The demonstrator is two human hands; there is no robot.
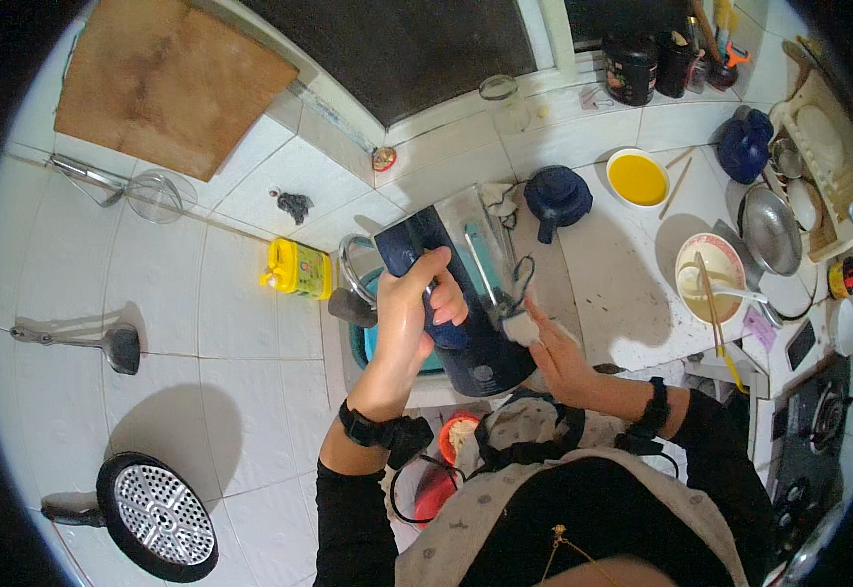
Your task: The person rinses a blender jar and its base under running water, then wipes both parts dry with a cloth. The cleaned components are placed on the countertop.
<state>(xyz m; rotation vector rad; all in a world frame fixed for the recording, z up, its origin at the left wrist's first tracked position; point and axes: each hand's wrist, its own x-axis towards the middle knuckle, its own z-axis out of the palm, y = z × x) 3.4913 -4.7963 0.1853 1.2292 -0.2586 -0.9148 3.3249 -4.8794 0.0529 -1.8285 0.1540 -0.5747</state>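
A dark blue thermos jug (470,359) is held tilted over the sink. My left hand (423,301) is wrapped around its handle, thumb on top. My right hand (562,363), fingers fairly straight, presses a whitish cloth (520,328) against the jug's right side. A dark cord loop rises beside that cloth. Under the jug, a teal basin (360,348) partly shows in the sink. The metal faucet (357,268) curves just left of the jug. A dark blue lid with a spout (557,194) rests on the counter beyond my right hand.
On the right counter (602,279) stand a bowl of yellow liquid (638,178), a bowl with chopsticks and spoon (709,282), and a steel bowl (770,231). A yellow detergent jug (302,269) sits left of the sink. A gas stove (819,425) is at far right.
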